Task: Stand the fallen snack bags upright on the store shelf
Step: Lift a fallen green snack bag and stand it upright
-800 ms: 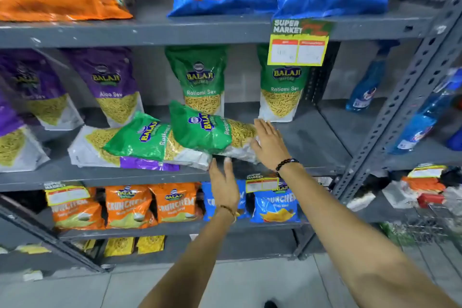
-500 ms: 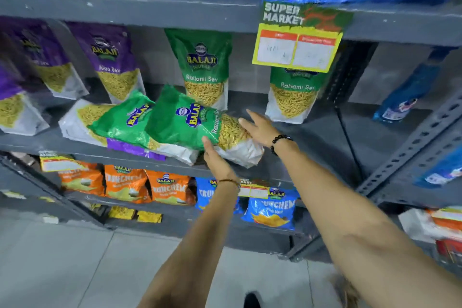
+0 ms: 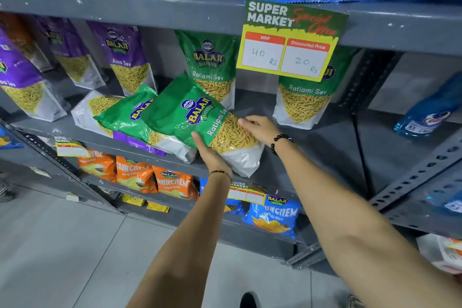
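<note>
A green Ratlami Sev bag (image 3: pixel 190 112) lies tilted on the grey middle shelf (image 3: pixel 312 147), its top pointing up-left. My left hand (image 3: pixel 208 155) grips its lower front edge from below. My right hand (image 3: pixel 260 127) holds its right side by the clear window. Under it lie a second green bag (image 3: pixel 125 117) and a fallen purple bag (image 3: pixel 92 110), both flat and overlapping. Behind them two green Ratlami Sev bags (image 3: pixel 211 62) (image 3: pixel 303 105) stand upright.
Upright purple Aloo Sev bags (image 3: pixel 125 57) fill the shelf's left. A yellow-green price sign (image 3: pixel 290 40) hangs from the upper shelf edge. Blue bottles (image 3: pixel 430 110) stand at the right. Orange and blue Crunchem packs (image 3: pixel 172 182) sit on the lower shelf.
Both hands have closed onto the top green bag and its upper end has risen off the pile. The camera has moved closer to the shelf.
</note>
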The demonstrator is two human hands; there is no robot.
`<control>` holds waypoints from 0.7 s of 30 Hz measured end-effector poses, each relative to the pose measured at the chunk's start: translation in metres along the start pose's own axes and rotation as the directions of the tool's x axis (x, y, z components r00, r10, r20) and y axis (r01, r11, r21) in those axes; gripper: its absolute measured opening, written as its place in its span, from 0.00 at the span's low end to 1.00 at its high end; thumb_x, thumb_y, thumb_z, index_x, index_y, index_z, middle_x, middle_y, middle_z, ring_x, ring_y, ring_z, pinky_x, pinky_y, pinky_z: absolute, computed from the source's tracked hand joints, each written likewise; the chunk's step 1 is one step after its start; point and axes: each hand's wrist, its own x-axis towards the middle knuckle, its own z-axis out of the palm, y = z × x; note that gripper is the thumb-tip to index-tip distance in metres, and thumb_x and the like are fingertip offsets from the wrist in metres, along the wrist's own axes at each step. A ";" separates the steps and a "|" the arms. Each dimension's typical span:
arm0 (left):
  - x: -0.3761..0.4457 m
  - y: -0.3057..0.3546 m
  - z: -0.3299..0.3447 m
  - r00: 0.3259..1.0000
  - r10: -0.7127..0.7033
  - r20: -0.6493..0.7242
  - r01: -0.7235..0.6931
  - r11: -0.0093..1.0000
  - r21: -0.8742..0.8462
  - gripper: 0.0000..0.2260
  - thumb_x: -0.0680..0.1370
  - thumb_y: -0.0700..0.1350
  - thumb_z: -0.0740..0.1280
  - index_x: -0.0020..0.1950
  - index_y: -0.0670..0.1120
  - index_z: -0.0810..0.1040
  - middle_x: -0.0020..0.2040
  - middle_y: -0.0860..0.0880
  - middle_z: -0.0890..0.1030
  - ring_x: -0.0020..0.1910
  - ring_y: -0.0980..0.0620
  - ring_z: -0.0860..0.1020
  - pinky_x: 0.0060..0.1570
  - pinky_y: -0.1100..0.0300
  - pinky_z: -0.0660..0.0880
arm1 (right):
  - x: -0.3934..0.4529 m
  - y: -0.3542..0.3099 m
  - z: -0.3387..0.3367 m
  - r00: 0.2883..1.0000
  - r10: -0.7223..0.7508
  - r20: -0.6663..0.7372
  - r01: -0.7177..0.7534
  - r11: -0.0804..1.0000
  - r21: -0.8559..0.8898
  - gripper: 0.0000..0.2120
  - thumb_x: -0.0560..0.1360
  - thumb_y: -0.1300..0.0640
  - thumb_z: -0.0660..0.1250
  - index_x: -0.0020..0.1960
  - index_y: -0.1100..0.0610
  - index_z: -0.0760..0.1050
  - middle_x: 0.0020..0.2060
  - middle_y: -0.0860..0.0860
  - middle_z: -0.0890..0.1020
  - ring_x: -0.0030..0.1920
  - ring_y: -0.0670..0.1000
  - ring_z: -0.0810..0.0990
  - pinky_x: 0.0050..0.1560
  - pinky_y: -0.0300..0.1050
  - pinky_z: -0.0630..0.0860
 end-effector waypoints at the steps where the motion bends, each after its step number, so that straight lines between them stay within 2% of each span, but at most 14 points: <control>1: -0.001 0.003 -0.002 1.000 -0.001 0.023 0.001 1.000 0.001 0.22 0.76 0.64 0.55 0.63 0.53 0.73 0.65 0.47 0.76 0.60 0.48 0.77 0.59 0.53 0.73 | -0.004 0.003 -0.002 1.000 0.010 -0.027 -0.009 0.999 0.032 0.25 0.71 0.40 0.64 0.60 0.56 0.77 0.57 0.53 0.81 0.58 0.53 0.79 0.63 0.51 0.73; 3: -0.002 0.007 -0.008 0.999 -0.015 0.053 0.014 1.000 0.024 0.18 0.76 0.63 0.56 0.57 0.55 0.76 0.57 0.50 0.81 0.53 0.51 0.80 0.51 0.55 0.77 | -0.015 0.010 -0.007 0.997 0.023 -0.069 -0.014 0.991 0.132 0.23 0.69 0.39 0.66 0.52 0.57 0.80 0.52 0.54 0.84 0.54 0.53 0.80 0.61 0.51 0.75; 5: -0.004 0.011 -0.015 0.996 -0.024 0.084 0.015 0.995 0.102 0.14 0.76 0.62 0.58 0.50 0.57 0.77 0.47 0.56 0.83 0.45 0.57 0.82 0.39 0.61 0.80 | -0.029 0.016 -0.009 0.995 0.044 -0.087 -0.019 0.964 0.264 0.19 0.68 0.40 0.68 0.44 0.56 0.81 0.45 0.51 0.85 0.50 0.53 0.82 0.54 0.47 0.78; 7: -0.007 0.014 -0.023 0.985 -0.062 0.159 0.036 0.985 0.166 0.12 0.76 0.61 0.59 0.45 0.59 0.79 0.39 0.59 0.85 0.37 0.60 0.84 0.29 0.66 0.79 | -0.045 0.020 -0.007 0.993 0.080 -0.091 -0.033 0.901 0.433 0.13 0.68 0.41 0.69 0.41 0.51 0.81 0.40 0.45 0.85 0.48 0.50 0.82 0.43 0.38 0.78; 8: -0.010 0.016 -0.026 0.971 -0.099 0.218 0.058 0.981 0.187 0.13 0.76 0.61 0.59 0.44 0.58 0.81 0.38 0.58 0.86 0.37 0.59 0.85 0.29 0.65 0.80 | -0.053 0.021 -0.006 0.992 0.099 -0.076 -0.045 0.855 0.517 0.11 0.69 0.42 0.69 0.42 0.50 0.81 0.40 0.44 0.85 0.47 0.48 0.82 0.42 0.36 0.77; 10: -0.019 0.021 -0.031 0.929 -0.196 0.313 0.122 0.963 0.241 0.18 0.75 0.63 0.58 0.49 0.55 0.84 0.46 0.51 0.87 0.46 0.52 0.85 0.39 0.58 0.82 | -0.070 0.023 -0.003 0.992 0.122 -0.013 -0.084 0.754 0.652 0.12 0.72 0.43 0.66 0.47 0.50 0.81 0.46 0.47 0.85 0.50 0.49 0.82 0.50 0.42 0.78; 12: -0.029 0.025 -0.035 0.872 -0.289 0.396 0.177 0.939 0.295 0.25 0.75 0.64 0.58 0.61 0.50 0.78 0.58 0.44 0.83 0.56 0.44 0.81 0.52 0.49 0.80 | -0.089 0.025 -0.001 0.990 0.141 0.029 -0.116 0.664 0.739 0.16 0.73 0.43 0.64 0.52 0.51 0.80 0.52 0.52 0.83 0.55 0.52 0.81 0.59 0.50 0.75; 13: -0.035 0.028 -0.037 0.842 -0.329 0.426 0.195 0.924 0.328 0.27 0.75 0.65 0.58 0.65 0.49 0.76 0.61 0.43 0.80 0.59 0.42 0.79 0.56 0.47 0.77 | -0.099 0.025 0.000 0.987 0.156 0.028 -0.119 0.616 0.779 0.17 0.73 0.42 0.63 0.53 0.51 0.80 0.53 0.53 0.83 0.55 0.53 0.81 0.59 0.51 0.75; 16: -0.053 0.035 -0.044 0.789 -0.387 0.478 0.207 0.899 0.386 0.28 0.74 0.65 0.58 0.67 0.49 0.73 0.66 0.41 0.77 0.63 0.40 0.76 0.65 0.41 0.70 | -0.132 0.027 0.001 0.984 0.176 -0.001 -0.087 0.491 0.867 0.16 0.74 0.42 0.61 0.47 0.50 0.84 0.47 0.50 0.87 0.49 0.50 0.85 0.49 0.48 0.78; 19: -0.069 0.043 -0.050 0.732 -0.439 0.522 0.235 0.881 0.411 0.29 0.75 0.65 0.58 0.68 0.48 0.72 0.66 0.41 0.76 0.65 0.40 0.75 0.68 0.39 0.66 | -0.163 0.027 0.002 0.985 0.171 -0.036 -0.038 0.415 0.909 0.16 0.75 0.43 0.61 0.52 0.52 0.81 0.47 0.51 0.87 0.51 0.52 0.84 0.48 0.48 0.79; 21: -0.080 0.049 -0.052 0.687 -0.469 0.554 0.251 0.870 0.425 0.29 0.75 0.65 0.57 0.68 0.48 0.72 0.67 0.41 0.76 0.65 0.39 0.75 0.69 0.38 0.66 | -0.183 0.026 0.002 0.986 0.152 -0.075 0.009 0.392 0.920 0.16 0.75 0.45 0.60 0.52 0.53 0.80 0.45 0.51 0.87 0.48 0.51 0.85 0.42 0.45 0.81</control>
